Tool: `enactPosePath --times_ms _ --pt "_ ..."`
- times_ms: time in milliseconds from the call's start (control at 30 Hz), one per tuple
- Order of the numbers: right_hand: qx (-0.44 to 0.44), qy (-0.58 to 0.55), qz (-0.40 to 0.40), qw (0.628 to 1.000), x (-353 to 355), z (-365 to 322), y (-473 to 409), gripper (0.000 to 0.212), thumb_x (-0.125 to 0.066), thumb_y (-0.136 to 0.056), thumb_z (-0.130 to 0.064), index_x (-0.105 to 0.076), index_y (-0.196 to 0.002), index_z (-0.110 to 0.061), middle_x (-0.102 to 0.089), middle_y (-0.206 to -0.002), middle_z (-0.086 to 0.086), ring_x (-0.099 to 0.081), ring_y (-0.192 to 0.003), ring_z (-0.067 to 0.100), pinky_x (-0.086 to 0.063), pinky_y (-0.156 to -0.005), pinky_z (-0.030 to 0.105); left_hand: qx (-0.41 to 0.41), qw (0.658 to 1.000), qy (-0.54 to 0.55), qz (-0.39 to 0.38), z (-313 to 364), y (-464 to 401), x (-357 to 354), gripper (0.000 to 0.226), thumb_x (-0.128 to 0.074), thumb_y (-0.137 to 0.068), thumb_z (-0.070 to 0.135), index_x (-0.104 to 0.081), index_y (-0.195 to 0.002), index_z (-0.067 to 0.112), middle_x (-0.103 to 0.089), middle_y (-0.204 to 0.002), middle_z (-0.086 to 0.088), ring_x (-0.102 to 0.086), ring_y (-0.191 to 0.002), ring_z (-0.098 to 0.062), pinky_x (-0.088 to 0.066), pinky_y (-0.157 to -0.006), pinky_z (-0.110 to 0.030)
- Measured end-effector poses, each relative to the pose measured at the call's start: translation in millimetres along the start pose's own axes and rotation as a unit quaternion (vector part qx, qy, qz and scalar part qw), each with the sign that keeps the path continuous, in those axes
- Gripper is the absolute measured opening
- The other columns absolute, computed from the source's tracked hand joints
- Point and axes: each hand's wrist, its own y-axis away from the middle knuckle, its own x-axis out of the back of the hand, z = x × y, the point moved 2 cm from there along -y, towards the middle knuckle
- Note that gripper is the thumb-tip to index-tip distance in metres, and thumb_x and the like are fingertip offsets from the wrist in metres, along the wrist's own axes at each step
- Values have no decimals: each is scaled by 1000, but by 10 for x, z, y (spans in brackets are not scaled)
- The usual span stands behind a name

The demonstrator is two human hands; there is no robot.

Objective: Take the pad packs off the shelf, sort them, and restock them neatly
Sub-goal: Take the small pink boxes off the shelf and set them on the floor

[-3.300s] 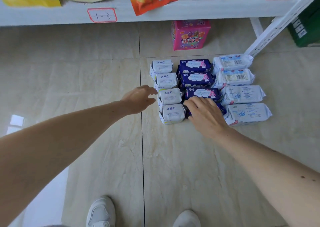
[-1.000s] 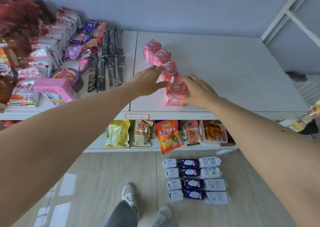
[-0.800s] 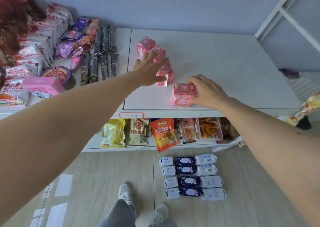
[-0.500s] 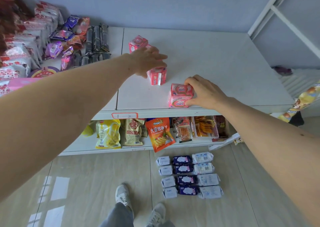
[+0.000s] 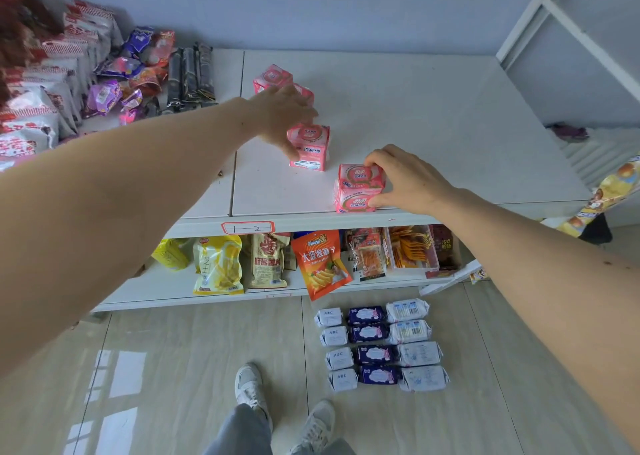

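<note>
**Both hands on pink pad packs, top shelf**

Left hand (image 5: 284, 115) grips a pink pack (image 5: 309, 148) from above, mid-shelf, fingers curled over it. Right hand (image 5: 403, 180) pinches another pink pack (image 5: 360, 187) at the front edge of the top shelf (image 5: 450, 135). Two more pink packs (image 5: 272, 76) sit behind, partly hidden by the left hand. Snack bags (image 5: 52, 83) crowd the shelf's left end. Sorted white, navy and pale packs (image 5: 379, 345) lie in rows on the floor (image 5: 173, 368) below, beside the shoes (image 5: 249, 388).
</note>
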Motion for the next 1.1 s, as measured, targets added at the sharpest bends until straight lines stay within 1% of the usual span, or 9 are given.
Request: enactPosePath --times_ms 267,467,533,600,700,767,867,933,1100 --pt "-3 0 -4 1000 -21 -20 -35 58 -80 -73 -33 -46 -119 -20 -55 -118 1 -56 -100 17 -51 -74 30 20 997 66 25 26 50 -121 70 -69 -79 44 -40 -139 23 -46 -140 -8 -32 -130 -31 -28 -104 -45" --pt "-1 6 -5 1000 -13 -10 -32 58 -80 -72 -33 -45 -118 -21 -54 -114 -1 -55 -97 17 -49 -73 32 -30 983 179 35 25 128 -106 72 -67 -75 -3 -43 -140 18 -43 -144 -11 -33 -137 -28 -26 -113 -45" --pt "-1 5 -5 1000 -14 -9 -31 58 -80 -72 -34 -45 -118 -21 -54 -114 -1 -55 -96 16 -50 -73 32 4 974 227 14 27 142 -76 84 -73 -72 4 -34 -144 21 -32 -152 -7 -22 -142 -25 -19 -117 -46" --pt "0 3 -4 1000 -10 -8 -32 58 -80 -72 -33 -45 -117 -21 -54 -114 -1 -55 -96 16 -51 -73 32 54 966 254 9 70 162 -62 85 -77 -73 36 -33 -145 27 -28 -153 -4 -19 -142 -26 -18 -116 -47" --pt "1 2 -4 1000 -13 -5 -31 59 -80 -72 -33 -45 -118 -21 -54 -115 -1 -55 -99 17 -52 -75 34 108 973 205 10 218 172 -99 79 -60 -72 71 -40 -139 35 -33 -141 -12 -27 -133 -35 -31 -106 -53" --pt "2 0 -3 1000 -12 -9 -31 59 -80 -72 -33 -46 -118 -20 -55 -116 0 -56 -100 17 -52 -76 35 109 971 211 16 307 168 -125 69 -62 -78 59 -42 -139 33 -37 -133 -14 -33 -127 -36 -37 -102 -50" --pt "4 -3 1 1000 -13 -10 -33 60 -80 -72 -33 -46 -119 -20 -55 -118 0 -56 -100 17 -52 -75 34 91 956 278 -2 368 184 -47 67 -70 -79 17 -43 -139 29 -42 -142 -7 -30 -134 -27 -29 -109 -41" --pt "5 -7 3 1000 -20 -1 -30 59 -80 -72 -32 -46 -119 -19 -55 -118 1 -55 -99 17 -50 -74 32 114 923 368 -6 400 215 21 72 -65 -78 0 -43 -140 28 -37 -148 -2 -29 -138 -23 -29 -106 -32" --pt "6 -16 7 1000 -33 10 -23 61 -80 -72 -32 -47 -121 -18 -55 -120 2 -56 -101 17 -50 -75 31 212 916 340 31 445 260 -83 77 -71 -75 52 -39 -141 30 -32 -144 -14 -28 -134 -36 -29 -111 -48"
